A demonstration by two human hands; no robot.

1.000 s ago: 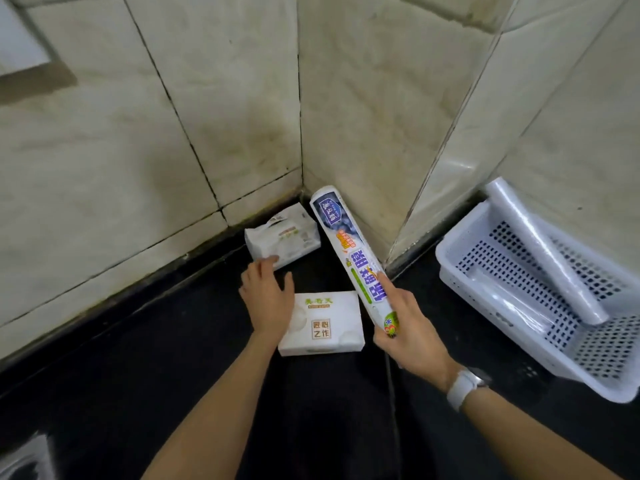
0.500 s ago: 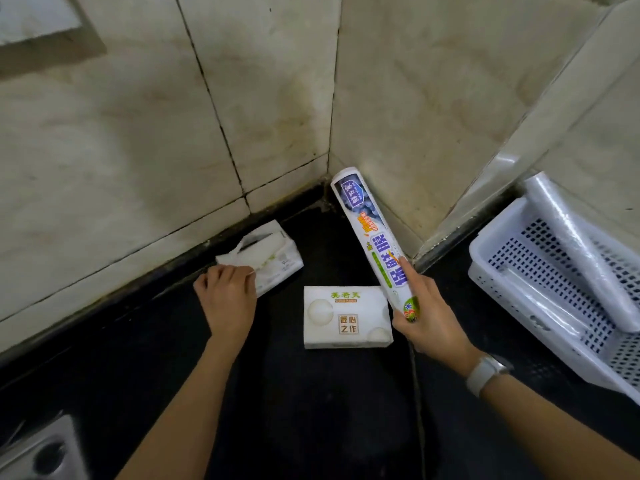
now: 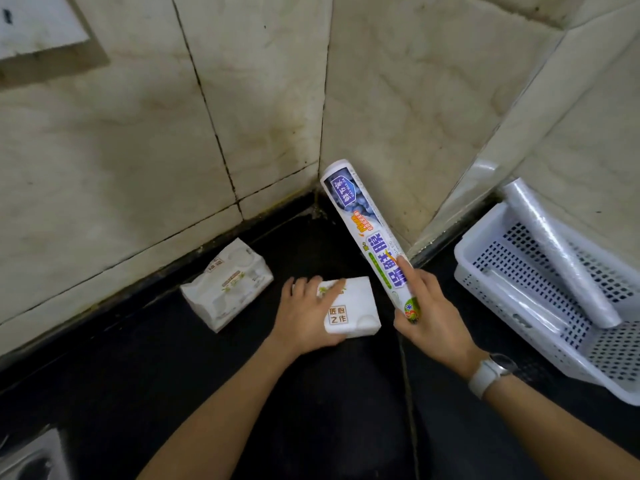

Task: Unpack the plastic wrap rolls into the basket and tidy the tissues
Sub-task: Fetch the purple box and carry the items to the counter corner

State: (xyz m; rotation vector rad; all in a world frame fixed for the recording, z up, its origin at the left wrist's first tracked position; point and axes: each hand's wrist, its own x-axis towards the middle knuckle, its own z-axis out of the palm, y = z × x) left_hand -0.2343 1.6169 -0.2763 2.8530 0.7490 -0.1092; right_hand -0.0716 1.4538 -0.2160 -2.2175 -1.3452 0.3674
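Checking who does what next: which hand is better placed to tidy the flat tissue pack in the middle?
Left. The left hand already rests on the flat tissue pack, while the right hand is occupied gripping the wrapped roll.

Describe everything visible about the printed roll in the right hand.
The printed roll is a long white cylinder in a glossy wrapper with blue characters, a dark blue panel near its far end and green and orange accents. The right hand grips its near end, so it slants up toward the wall corner, above the black counter. Nothing else visibly touches it.
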